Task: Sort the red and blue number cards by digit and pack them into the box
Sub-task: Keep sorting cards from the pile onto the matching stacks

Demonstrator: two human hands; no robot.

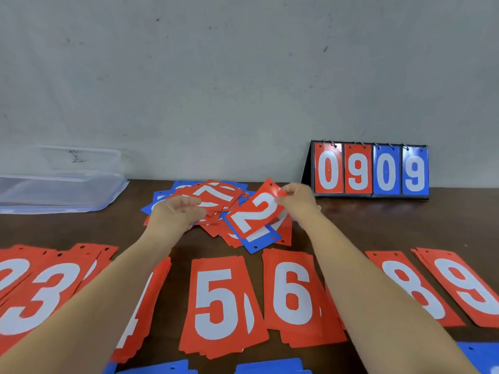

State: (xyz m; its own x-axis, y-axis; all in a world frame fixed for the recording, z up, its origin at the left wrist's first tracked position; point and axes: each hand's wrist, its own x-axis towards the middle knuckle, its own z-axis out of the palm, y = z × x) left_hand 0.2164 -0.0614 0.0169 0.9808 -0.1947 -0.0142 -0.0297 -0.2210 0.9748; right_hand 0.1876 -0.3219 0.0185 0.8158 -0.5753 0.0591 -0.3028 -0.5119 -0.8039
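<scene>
A mixed heap of red and blue number cards lies at the table's middle back. My right hand pinches the top edge of a red card with a 2, lifted and tilted over the heap. My left hand rests on the heap's left side, fingers curled round some red cards. Nearer me lie sorted red stacks: 3, 5, 6, 8, 9. A stack between 3 and 5 is partly hidden by my left forearm. The clear plastic box stands at the back left.
A black flip scoreboard showing 0 9 0 9 stands at the back right against the grey wall. Blue cards peek in at the bottom edge, with more at the bottom right. Dark wood table shows between the piles.
</scene>
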